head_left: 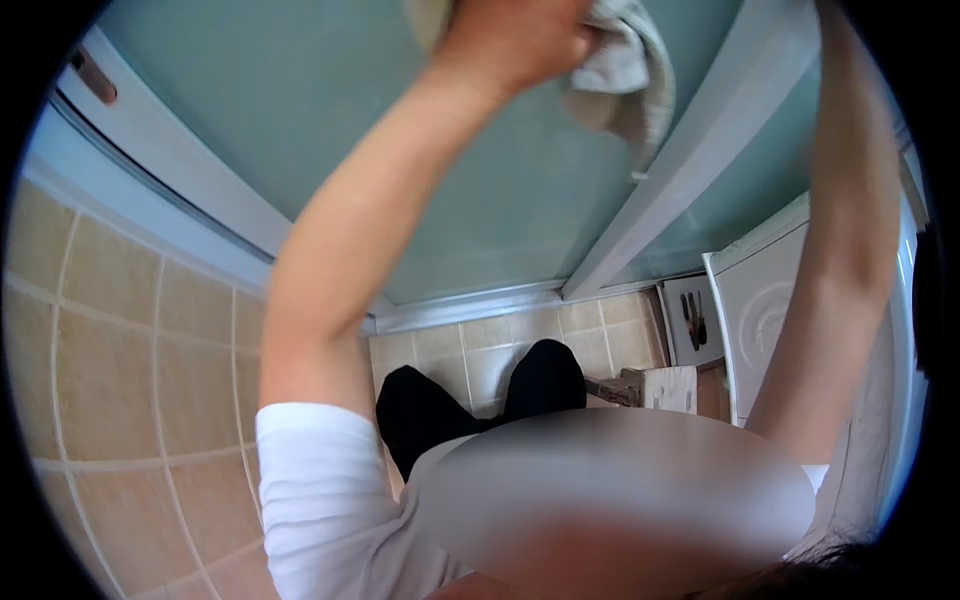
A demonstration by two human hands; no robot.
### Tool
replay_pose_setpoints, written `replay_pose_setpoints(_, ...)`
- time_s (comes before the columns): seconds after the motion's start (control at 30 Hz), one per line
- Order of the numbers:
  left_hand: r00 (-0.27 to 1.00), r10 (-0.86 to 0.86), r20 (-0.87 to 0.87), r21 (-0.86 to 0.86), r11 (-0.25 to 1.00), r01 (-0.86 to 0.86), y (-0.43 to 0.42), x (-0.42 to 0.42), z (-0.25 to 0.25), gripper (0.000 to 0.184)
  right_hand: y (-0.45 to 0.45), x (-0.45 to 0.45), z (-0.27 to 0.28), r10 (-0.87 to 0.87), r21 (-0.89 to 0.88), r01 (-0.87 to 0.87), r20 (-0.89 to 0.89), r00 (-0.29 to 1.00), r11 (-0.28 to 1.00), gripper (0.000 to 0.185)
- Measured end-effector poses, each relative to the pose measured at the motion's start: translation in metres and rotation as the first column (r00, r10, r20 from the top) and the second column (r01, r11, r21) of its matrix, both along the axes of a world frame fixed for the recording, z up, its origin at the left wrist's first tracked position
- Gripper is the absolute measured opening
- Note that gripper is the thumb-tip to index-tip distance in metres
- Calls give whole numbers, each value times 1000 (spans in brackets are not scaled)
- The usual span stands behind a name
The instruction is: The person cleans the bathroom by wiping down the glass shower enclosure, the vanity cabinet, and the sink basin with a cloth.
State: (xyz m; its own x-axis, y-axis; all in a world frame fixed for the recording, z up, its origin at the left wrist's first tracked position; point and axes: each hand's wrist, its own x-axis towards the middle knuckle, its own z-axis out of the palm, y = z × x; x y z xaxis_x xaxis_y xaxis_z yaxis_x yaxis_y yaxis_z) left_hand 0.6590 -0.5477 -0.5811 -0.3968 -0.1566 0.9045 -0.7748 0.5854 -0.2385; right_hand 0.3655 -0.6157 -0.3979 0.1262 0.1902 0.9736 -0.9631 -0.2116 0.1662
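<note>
White sleeve nearest; left hand raised to top edge, fingers clamped on cloth, apparently gripped by bunched middle, so loose end droops before frosted glass panel. Right hand out of view; cannot tell its fingers' state.

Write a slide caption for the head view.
Left hand gripping a cloth before a pale green panel, with the right arm raised alongside.

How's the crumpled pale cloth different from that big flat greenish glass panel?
The crumpled pale cloth is creased; the greenish glass panel is flat. The cloth is small; the panel is much bigger. The cloth hangs from the left hand; the panel stands in a white frame.
</note>
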Motion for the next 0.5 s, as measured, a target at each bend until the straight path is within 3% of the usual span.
replay_pose_setpoints(0.03, 997, 51, 55, -66, 997, -47, -7, -4, -19, 47, 4, -3, -3, -7, 14, 7, -2, 1000, 1000, 56)
replay_pose_setpoints(0.07, 962, -264, -65, -2, 964, 265, -21, -15, -38, 24, 7, -5, -6, -15, 23, 15, -4, 1000, 1000, 55)
replay_pose_setpoints(0.1, 986, -162, -42, 72, 984, 164, -17, -26, -64, 39, 11, -5, -11, -20, 36, 20, -10, 1000, 999, 55)
replay_pose_setpoints(0.17, 933, -344, -103, 275, 892, 359, -26, -52, -120, 40, 16, -6, -19, -33, 52, 34, -28, 999, 998, 55)
replay_pose_setpoints(0.23, 903, -406, -137, 342, 836, 428, -27, -71, -172, 35, 21, -8, -26, -39, 68, 42, -43, 998, 997, 54)
replay_pose_setpoints(0.33, 790, -452, -415, 562, 556, 613, -16, -88, -215, 34, 21, -11, -33, -44, 101, 49, -51, 998, 994, 53)
replay_pose_setpoints(0.4, 767, -557, -319, 571, 533, 624, -19, -102, -251, 35, 24, -7, -38, -36, 109, 42, -54, 998, 993, 53)
replay_pose_setpoints(0.43, 860, -497, -113, 734, 541, 410, -12, -101, -247, 36, 23, -8, -38, -37, 115, 44, -55, 998, 992, 52)
replay_pose_setpoints(0.5, 833, -525, -174, 738, 491, 463, -13, -100, -301, 36, 23, -9, -39, -33, 129, 39, -49, 998, 991, 52)
